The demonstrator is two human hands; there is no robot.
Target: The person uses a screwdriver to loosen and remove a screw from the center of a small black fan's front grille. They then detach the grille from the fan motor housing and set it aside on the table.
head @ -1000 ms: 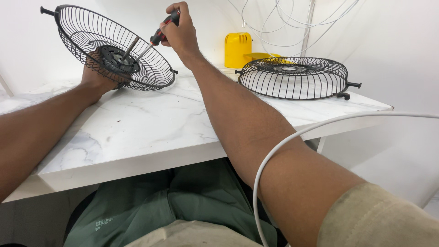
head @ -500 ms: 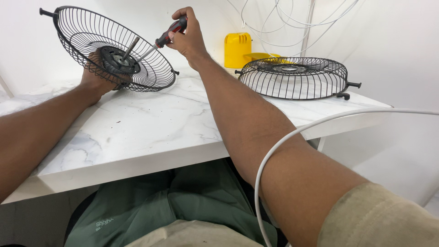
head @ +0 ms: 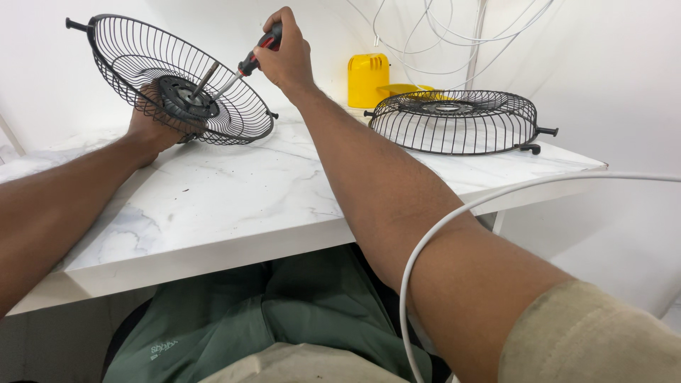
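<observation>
A black wire fan guard (head: 135, 57) is tilted up on its edge at the back left of the white marble table (head: 234, 198). My left hand (head: 152, 128) grips it from behind, near its round black hub (head: 186, 97). My right hand (head: 285, 55) holds a screwdriver (head: 245, 65) with a red and black handle. Its metal shaft reaches down and left to the hub, where a short metal spindle sticks out.
A second black fan guard (head: 454, 122) lies flat on the table at the right. Behind it stands a yellow plastic part (head: 369, 78). White cables (head: 454, 25) hang on the wall, and a white cord (head: 454, 220) crosses over my right arm.
My right hand and the screwdriver have shifted slightly up and right while the tip stays at the hub. The guard in my left hand has barely moved.
</observation>
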